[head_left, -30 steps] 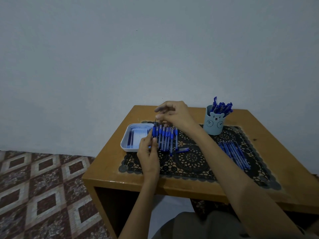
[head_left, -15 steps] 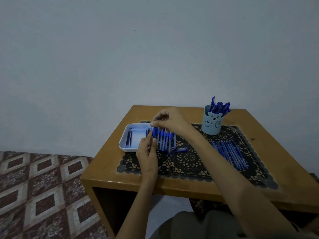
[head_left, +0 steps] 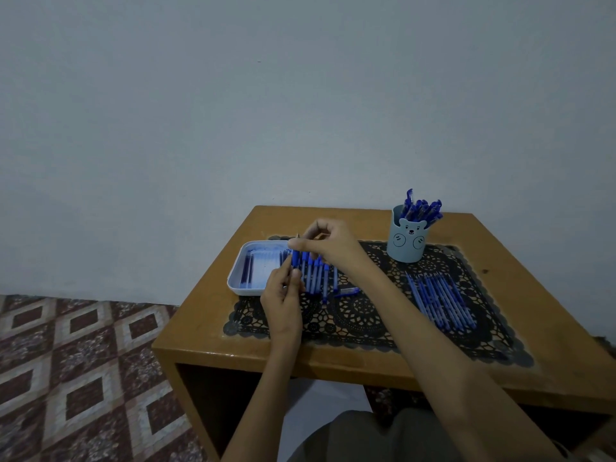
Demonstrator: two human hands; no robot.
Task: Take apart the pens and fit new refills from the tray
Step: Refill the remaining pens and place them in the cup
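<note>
My left hand [head_left: 282, 296] grips the lower barrel of a blue pen [head_left: 295, 258] held upright above the mat's left side. My right hand [head_left: 325, 243] pinches the pen's tip end from above, thumb and fingers curled around it. Just behind and right of the pen, a row of blue pens [head_left: 316, 278] lies on the mat. The pale tray [head_left: 240, 278] to the left holds a few dark refills [head_left: 248, 271]. One loose blue cap [head_left: 346, 291] lies beside the row.
A light-blue bear cup [head_left: 406, 243] full of blue pens stands at the back right. Another group of pens [head_left: 440, 301] lies on the right of the black lace mat [head_left: 366, 321]. The wooden table [head_left: 206, 328] drops off to patterned floor tiles on the left.
My right hand has come down slightly from above the pen row to the pen's tip. The left hand keeps its hold on the barrel.
</note>
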